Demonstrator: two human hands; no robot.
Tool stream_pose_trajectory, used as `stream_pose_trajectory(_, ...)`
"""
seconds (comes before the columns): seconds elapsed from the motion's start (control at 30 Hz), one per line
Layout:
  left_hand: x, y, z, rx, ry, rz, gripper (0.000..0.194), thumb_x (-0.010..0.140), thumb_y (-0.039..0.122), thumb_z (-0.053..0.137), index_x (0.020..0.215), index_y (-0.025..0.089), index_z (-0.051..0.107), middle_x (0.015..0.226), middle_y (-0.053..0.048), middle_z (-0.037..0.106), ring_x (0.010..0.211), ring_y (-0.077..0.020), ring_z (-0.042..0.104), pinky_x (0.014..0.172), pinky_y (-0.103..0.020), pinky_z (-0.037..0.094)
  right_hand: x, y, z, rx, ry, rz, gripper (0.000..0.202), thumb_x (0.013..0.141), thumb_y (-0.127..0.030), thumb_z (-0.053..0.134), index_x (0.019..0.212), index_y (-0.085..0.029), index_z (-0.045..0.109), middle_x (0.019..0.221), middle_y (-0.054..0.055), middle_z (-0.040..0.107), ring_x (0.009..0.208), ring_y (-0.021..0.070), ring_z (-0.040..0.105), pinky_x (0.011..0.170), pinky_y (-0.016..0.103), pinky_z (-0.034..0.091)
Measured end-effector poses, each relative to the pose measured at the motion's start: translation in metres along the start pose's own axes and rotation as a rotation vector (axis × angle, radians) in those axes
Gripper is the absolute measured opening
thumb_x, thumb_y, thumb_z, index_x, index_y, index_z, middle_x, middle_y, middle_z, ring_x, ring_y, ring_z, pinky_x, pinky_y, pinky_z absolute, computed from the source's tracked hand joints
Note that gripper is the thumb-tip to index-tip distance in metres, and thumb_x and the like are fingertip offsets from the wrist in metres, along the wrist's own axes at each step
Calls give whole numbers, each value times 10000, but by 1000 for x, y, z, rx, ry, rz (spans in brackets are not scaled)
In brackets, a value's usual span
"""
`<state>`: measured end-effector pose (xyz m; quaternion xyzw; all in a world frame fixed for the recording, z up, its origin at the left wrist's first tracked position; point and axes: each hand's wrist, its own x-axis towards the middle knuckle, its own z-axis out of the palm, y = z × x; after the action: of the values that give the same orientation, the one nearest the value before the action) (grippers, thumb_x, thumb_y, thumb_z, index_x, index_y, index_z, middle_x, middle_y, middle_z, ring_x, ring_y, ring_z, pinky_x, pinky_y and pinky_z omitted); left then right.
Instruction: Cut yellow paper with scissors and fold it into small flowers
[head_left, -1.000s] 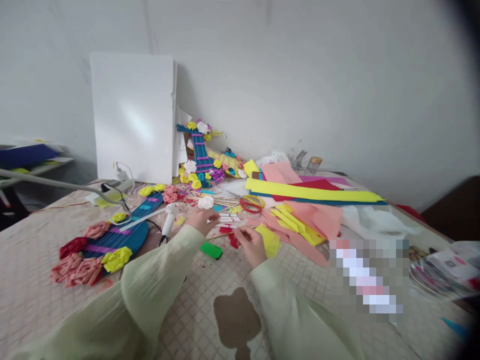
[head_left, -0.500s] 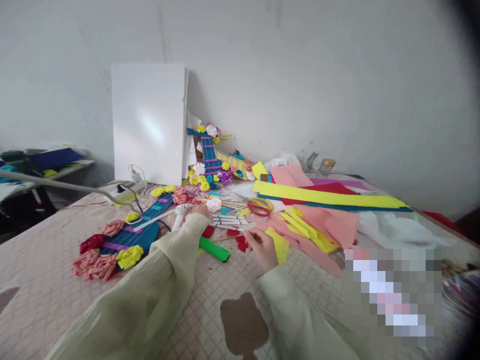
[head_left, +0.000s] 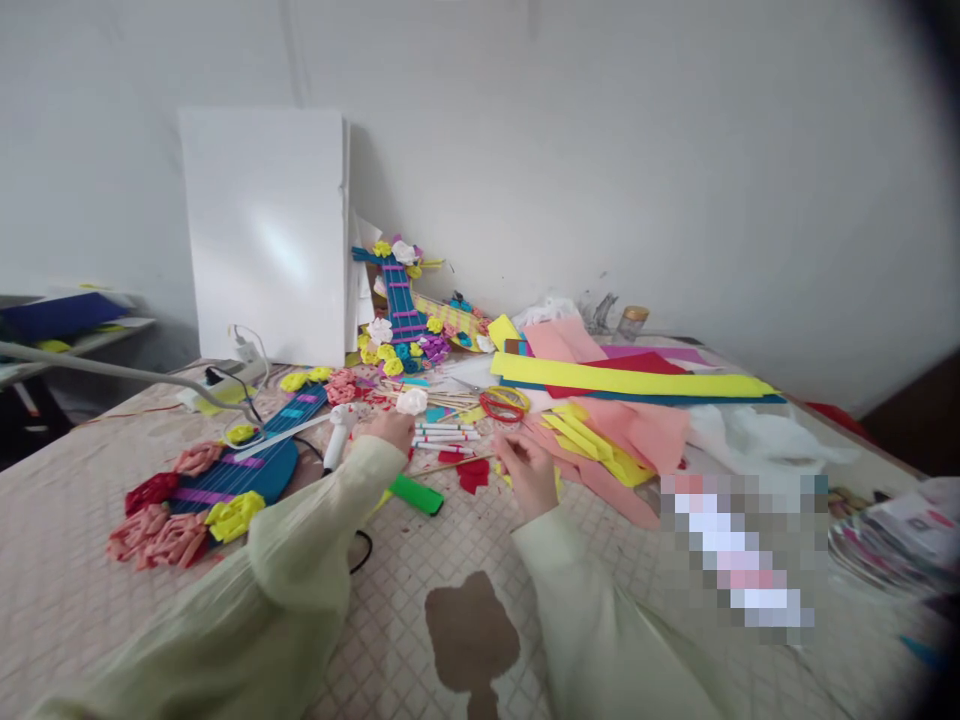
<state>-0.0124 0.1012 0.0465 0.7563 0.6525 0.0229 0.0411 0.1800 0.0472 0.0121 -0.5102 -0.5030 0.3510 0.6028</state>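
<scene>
My left hand (head_left: 390, 430) is curled over the middle of the table, its fingertips mostly hidden. Right above its knuckles is a white paper flower (head_left: 412, 401); whether the hand touches it I cannot tell. A white glue gun (head_left: 340, 432) lies just left of that hand. My right hand (head_left: 525, 468) hovers with thumb and fingers pinched; anything between them is too small to make out. A thin wooden stick (head_left: 454, 464) lies with one end near its fingertips. Between the hands are several white markers (head_left: 446, 436), red paper scraps (head_left: 472, 474) and a green box (head_left: 417, 494).
A blue guitar-shaped craft (head_left: 262, 470) with paper flowers lies left, another (head_left: 401, 300) leans at the back. A white board (head_left: 262, 230) stands against the wall. Red-handled scissors (head_left: 504, 404), a yellow paper strip (head_left: 630, 377), pink paper (head_left: 652, 430) and a power strip (head_left: 206, 385) are around.
The view has shifted, so the table's things sit further left. My left hand has drawn slightly back towards me; the right hand has lifted a little, its fingers still pinched.
</scene>
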Motion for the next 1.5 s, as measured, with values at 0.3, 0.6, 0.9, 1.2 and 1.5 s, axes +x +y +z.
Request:
stream_pose_trajectory(0.3,-91,50,29,-92,-128,448,227,726,340,447,624,186,579,613,-5,615,581,-143,546,474,-221,316,34,23,-66,-598,48,-36,231,647,-334,522,712,-138,628,657,43,627,581,144,538,583,252,419)
stream_pose_trajectory(0.6,-115,39,33,-202,14,581,254,751,335,445,590,177,562,538,12,574,515,-108,512,481,-216,314,42,42,-84,-915,-49,2,235,626,-245,510,795,-149,643,704,70,646,612,169,566,597,265,411)
stream_pose_trajectory(0.9,-97,56,32,-355,371,897,271,797,269,383,606,160,542,539,-8,540,533,-101,483,518,-220,379,43,49,-90,-1120,-101,-12,313,599,-226,550,888,-131,622,873,117,635,842,228,556,729,288,389)
stream_pose_trajectory(1.2,-81,56,69,-328,475,1008,337,740,298,435,1032,155,523,1125,-77,548,1137,-228,378,977,-421,241,45,46,-94,-1164,-40,6,331,643,-281,532,935,-146,608,882,110,635,840,223,558,738,295,396)
stream_pose_trajectory(1.5,-85,47,74,-513,495,831,242,703,251,462,898,178,585,996,-64,612,1003,-205,485,886,-393,356,37,48,-73,-1127,-103,45,194,609,-313,566,742,-196,645,719,39,634,690,173,555,606,269,369)
